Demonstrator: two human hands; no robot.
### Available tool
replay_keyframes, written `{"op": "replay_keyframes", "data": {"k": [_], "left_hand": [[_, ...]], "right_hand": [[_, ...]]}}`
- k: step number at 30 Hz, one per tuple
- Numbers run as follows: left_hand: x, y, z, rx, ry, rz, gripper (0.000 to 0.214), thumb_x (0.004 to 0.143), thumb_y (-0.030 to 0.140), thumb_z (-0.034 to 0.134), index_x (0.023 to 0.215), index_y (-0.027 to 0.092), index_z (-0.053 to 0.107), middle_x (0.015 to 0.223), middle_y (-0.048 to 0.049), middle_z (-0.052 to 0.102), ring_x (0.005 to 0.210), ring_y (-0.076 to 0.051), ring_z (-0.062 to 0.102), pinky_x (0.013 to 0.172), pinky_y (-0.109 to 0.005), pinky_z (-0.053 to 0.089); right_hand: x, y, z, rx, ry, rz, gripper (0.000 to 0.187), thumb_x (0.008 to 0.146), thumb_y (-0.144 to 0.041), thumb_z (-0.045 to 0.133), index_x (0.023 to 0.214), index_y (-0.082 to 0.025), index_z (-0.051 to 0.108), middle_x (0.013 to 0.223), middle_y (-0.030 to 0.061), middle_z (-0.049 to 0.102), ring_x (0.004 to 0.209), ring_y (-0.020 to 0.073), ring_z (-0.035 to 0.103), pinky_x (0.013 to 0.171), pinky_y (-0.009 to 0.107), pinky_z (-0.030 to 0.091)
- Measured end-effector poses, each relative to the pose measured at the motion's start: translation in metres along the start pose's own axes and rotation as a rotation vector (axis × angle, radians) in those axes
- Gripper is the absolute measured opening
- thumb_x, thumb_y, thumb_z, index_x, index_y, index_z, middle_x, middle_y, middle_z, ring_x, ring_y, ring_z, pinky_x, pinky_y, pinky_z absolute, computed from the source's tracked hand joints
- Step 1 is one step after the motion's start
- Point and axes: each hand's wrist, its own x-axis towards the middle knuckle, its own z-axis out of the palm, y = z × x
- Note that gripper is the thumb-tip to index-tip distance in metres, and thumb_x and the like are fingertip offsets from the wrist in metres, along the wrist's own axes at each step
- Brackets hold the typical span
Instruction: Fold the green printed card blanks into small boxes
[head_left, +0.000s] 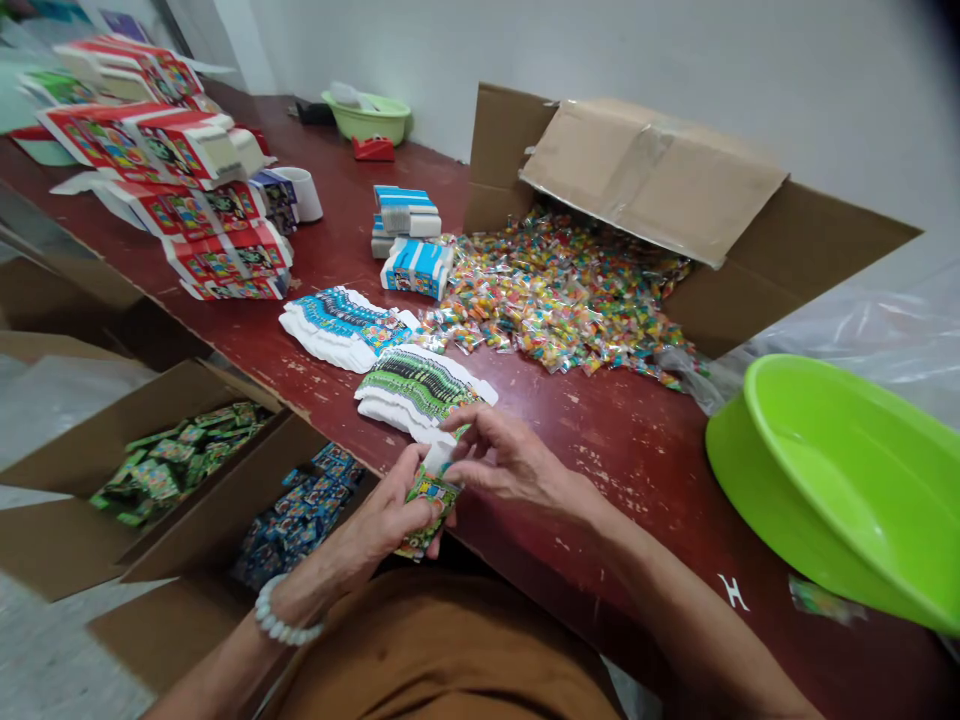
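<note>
My left hand (397,510) is closed around a small green printed carton (429,505) at the table's front edge. The carton's white end flap (439,457) stands up, so its top is open. My right hand (499,455) is curled over that open end, thumb and fingers close to the flap; whatever it pinches is hidden. Just beyond my hands lies a fanned row of flat green cartons (420,385), and behind it a similar row of blue cartons (345,325). A large heap of small clear packets of colourful candy (547,290) spreads over the table.
A tipped cardboard box (652,170) stands behind the candy. A lime-green basin (780,480) is at right. Blue carton bundles (416,268) and red carton stacks (225,250) stand left. Below the table edge, boxes hold green packs (180,455) and blue packs (304,510).
</note>
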Motion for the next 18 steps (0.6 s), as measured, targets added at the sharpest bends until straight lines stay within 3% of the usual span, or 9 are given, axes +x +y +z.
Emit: {"op": "replay_keyframes", "data": {"k": [4, 8, 11, 16, 18], "left_hand": [[-0.001, -0.001, 0.000, -0.127, 0.034, 0.041, 0.038, 0.085, 0.032, 0.055, 0.118, 0.021, 0.042, 0.079, -0.0015, 0.066, 0.055, -0.014, 0.060, 0.054, -0.025, 0.047], [0.001, -0.004, 0.004, -0.215, 0.050, 0.108, 0.045, 0.091, 0.055, 0.050, 0.122, 0.022, 0.046, 0.083, -0.0045, 0.067, 0.063, -0.017, 0.063, 0.054, -0.027, 0.052], [0.003, -0.004, 0.007, -0.199, 0.072, 0.116, 0.050, 0.092, 0.058, 0.048, 0.124, 0.020, 0.048, 0.079, -0.0055, 0.068, 0.063, -0.018, 0.063, 0.053, -0.027, 0.053], [0.006, 0.000, 0.009, -0.280, 0.112, 0.132, 0.044, 0.088, 0.049, 0.056, 0.118, 0.018, 0.051, 0.073, -0.0048, 0.067, 0.058, -0.019, 0.063, 0.045, -0.025, 0.052], [0.007, -0.001, 0.011, -0.305, 0.137, 0.150, 0.043, 0.086, 0.045, 0.060, 0.118, 0.017, 0.051, 0.073, -0.0043, 0.067, 0.058, -0.018, 0.062, 0.044, -0.024, 0.052]], "right_hand": [[-0.001, 0.000, -0.001, 0.267, 0.212, 0.166, 0.021, 0.084, -0.034, 0.070, 0.097, -0.020, 0.062, 0.087, -0.0004, 0.063, 0.073, 0.0106, 0.057, 0.068, 0.024, 0.048], [-0.001, 0.004, 0.013, 0.509, 0.104, 0.397, 0.040, 0.069, -0.038, 0.083, 0.095, -0.019, 0.059, 0.082, -0.0018, 0.062, 0.062, 0.0103, 0.057, 0.055, 0.023, 0.050], [-0.002, 0.005, 0.021, 0.631, 0.026, 0.498, 0.053, 0.059, -0.034, 0.090, 0.098, -0.021, 0.056, 0.086, -0.0028, 0.061, 0.058, 0.0100, 0.058, 0.045, 0.021, 0.048], [-0.006, 0.001, 0.021, 0.834, 0.012, 0.479, 0.044, 0.067, -0.035, 0.085, 0.102, -0.020, 0.063, 0.095, 0.0006, 0.065, 0.058, 0.0062, 0.059, 0.052, 0.019, 0.052], [-0.008, 0.002, 0.025, 0.809, 0.011, 0.457, 0.044, 0.069, -0.034, 0.084, 0.106, -0.019, 0.065, 0.086, -0.0001, 0.065, 0.055, 0.0071, 0.059, 0.053, 0.021, 0.053]]}}
